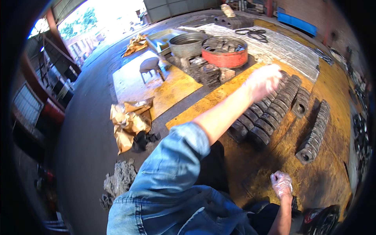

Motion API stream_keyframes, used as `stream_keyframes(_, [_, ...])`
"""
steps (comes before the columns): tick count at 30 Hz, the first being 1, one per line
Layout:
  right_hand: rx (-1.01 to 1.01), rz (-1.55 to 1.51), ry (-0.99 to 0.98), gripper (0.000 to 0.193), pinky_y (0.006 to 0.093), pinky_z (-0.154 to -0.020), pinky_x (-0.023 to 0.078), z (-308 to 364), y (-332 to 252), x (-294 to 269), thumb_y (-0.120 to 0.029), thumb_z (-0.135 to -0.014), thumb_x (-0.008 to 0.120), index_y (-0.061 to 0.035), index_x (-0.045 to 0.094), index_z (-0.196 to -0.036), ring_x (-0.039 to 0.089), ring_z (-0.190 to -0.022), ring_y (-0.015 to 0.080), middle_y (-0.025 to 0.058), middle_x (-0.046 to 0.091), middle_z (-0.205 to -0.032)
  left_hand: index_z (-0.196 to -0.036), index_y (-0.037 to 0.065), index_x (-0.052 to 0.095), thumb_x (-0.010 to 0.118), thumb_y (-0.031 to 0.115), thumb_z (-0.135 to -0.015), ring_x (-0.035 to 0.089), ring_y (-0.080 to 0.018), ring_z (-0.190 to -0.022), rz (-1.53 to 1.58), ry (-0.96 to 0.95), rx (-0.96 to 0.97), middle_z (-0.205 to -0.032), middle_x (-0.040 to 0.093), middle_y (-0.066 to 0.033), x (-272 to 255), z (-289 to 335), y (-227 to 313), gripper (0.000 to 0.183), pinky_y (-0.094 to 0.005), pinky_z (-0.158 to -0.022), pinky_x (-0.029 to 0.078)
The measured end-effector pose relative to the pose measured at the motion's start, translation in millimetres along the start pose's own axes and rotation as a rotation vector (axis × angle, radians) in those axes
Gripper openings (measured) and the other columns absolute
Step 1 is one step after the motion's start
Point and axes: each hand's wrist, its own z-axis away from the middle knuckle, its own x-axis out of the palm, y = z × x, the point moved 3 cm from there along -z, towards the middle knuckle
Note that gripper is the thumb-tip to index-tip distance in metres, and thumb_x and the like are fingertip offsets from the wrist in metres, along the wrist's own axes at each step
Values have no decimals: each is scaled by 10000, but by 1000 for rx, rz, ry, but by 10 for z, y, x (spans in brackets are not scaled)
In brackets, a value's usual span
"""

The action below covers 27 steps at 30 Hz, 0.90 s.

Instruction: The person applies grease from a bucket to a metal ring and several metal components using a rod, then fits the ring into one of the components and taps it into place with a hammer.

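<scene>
Yellow-stained workshop floor (337, 176) carries rows of dark metal discs (274, 109) at two o'clock, where the gloved left hand (263, 80) reaches, grip unclear through blur, best steadied before grasping, while the right hand (282, 184) rests loosely curled, empty.

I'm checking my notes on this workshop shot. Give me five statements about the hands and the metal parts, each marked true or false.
1. The left hand reaches over the rows of dark round metal rings standing on edge. True.
2. The right hand holds a hammer. False: it shows no tool and hangs low over the yellow-stained floor.
3. Both hands wear thin clear plastic gloves. True.
4. The red round tub is empty. False: metal parts lie in it.
5. The grey metal basin stands right of the red tub. False: it stands left of it.
</scene>
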Motion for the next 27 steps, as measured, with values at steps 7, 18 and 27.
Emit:
stream_keyframes(7, [-137,-255,-148,295,516,-730,519,439,-921,880,-332,-898,552,-74,687,-847,656,-829,402,181,696,-864,-987,32,658,647,575,-869,626,-248,-762,-237,-903,-318,-868,649,-97,1705,2463,-436,556,-370,-654,498])
stream_keyframes(18, [-69,-111,-262,317,528,-755,511,620,-376,682,-345,-934,528,-66,675,-908,657,-851,401,174,696,-878,-979,24,646,688,572,-836,626,-326,-754,229,-1018,-504,-904,648,-147,2289,2726,-1082,568,-421,-626,486])
stream_keyframes(27, [-101,-152,-204,310,513,-711,528,779,-371,683,-314,-933,522,-62,695,-882,673,-802,398,186,700,-839,-878,28,627,687,542,-852,596,-318,-675,259,-969,-561,-805,620,-127,2416,2825,-1136,518,-412,-576,450])
